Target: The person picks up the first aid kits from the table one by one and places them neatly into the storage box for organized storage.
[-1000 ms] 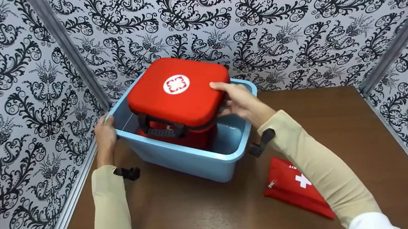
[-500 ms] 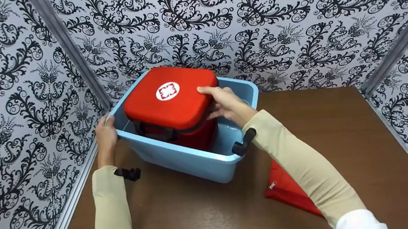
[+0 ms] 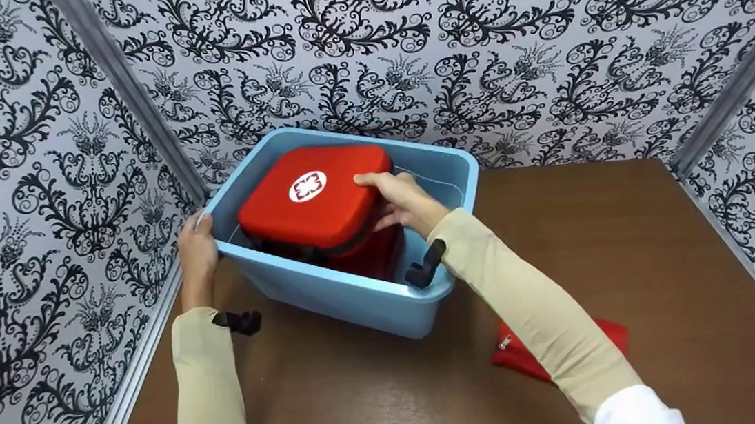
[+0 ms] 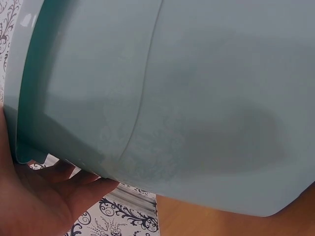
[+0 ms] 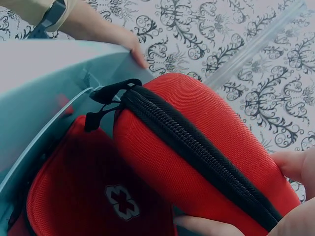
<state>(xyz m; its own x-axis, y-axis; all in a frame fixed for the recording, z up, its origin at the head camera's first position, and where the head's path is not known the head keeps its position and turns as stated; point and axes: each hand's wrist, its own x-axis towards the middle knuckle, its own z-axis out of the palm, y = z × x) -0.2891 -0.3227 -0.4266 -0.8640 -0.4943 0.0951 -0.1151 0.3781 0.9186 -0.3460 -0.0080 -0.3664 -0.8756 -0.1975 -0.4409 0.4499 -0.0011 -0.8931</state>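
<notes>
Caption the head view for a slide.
Right hand holds red case in opening of blue tub; left hand grips rim.

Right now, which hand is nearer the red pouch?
Right: right hand, gripping the upper red case, beyond and left of the pouch; left hand, on the tub rim, farther left.

The bin (image 3: pixel 330 299) stands on the table (image 3: pixel 353 394) before the wall (image 3: pixel 362 47), the lower case (image 5: pixel 83 182) inside it, the upper case (image 3: pixel 321 200) over that. Right of and before the bin lies the pouch (image 3: pixel 520 359).
</notes>
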